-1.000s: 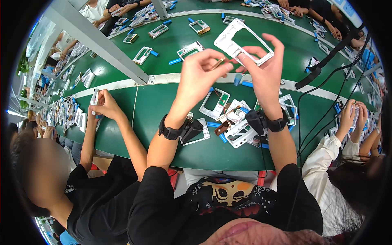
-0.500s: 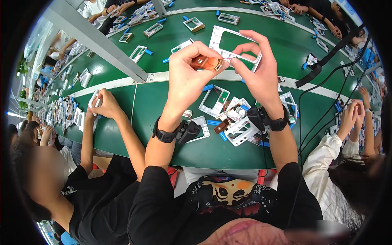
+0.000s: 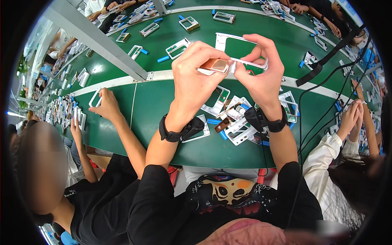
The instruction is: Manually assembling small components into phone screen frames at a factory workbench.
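Observation:
My left hand point(image 3: 190, 77) is closed round a shiny copper-coloured rectangular part point(image 3: 216, 65), held between thumb and fingers. In my right hand point(image 3: 263, 77) is a white plastic frame point(image 3: 221, 42) with a large rectangular opening, gripped by its near edge with the fingers curled over it. The two pieces meet or nearly meet between my thumbs; the exact contact is hidden by my fingers. Both hands are raised over the bench's far edge. Below them lies a pile of white frames point(image 3: 237, 134) with blue cylinders, green boards and a brown part point(image 3: 222, 124).
Beyond a pale rail point(image 3: 161, 75), a green belt point(image 3: 122, 53) carries more frames with blue cylinders. A grey post point(image 3: 102, 43) slants down at left; black cables point(image 3: 310, 122) hang at right. Close on my left, a co-worker's hand point(image 3: 108, 104) holds a white frame.
The white frame has tipped and come down slightly, and the copper-coloured part has turned in my left hand. Frames on the belt have shifted left. The left co-worker's hands have moved apart.

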### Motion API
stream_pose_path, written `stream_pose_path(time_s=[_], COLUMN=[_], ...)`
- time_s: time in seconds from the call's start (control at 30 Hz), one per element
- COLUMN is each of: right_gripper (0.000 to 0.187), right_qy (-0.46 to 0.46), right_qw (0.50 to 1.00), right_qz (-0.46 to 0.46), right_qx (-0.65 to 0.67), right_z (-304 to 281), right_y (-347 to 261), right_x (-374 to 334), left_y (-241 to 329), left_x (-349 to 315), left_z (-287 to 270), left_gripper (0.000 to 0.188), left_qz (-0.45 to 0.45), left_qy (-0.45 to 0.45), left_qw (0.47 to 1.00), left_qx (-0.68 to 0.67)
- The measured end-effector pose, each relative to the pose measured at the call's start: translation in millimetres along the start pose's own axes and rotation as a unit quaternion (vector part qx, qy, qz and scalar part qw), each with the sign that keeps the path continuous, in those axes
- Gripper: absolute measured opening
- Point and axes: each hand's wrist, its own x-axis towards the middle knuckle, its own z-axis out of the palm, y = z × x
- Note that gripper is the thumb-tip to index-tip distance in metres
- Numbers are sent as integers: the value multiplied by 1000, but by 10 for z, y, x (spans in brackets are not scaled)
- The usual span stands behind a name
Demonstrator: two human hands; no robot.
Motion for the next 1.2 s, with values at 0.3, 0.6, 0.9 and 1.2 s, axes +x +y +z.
stream_pose_path(time_s=[0.3, 0.6, 0.9, 1.2], right_gripper=[51, 50, 52, 52], right_qy=[25, 31, 27, 13], right_qw=[999, 999, 1000, 1000], right_qz=[-19, -19, -15, -9], right_qx=[-11, -28, -5, 25], right_z=[68, 14, 98, 34], right_y=[-28, -60, 10, 61], right_x=[-3, -81, -52, -42], left_y=[-75, -107, -168, -97], left_x=[27, 48, 55, 48], left_z=[-47, -62, -171, -71], left_gripper=[18, 16, 17, 19], left_qz=[-83, -33, 37, 28], left_qy=[4, 5, -21, 3], left_qw=[993, 987, 999, 999], left_qx=[-83, -155, -32, 36])
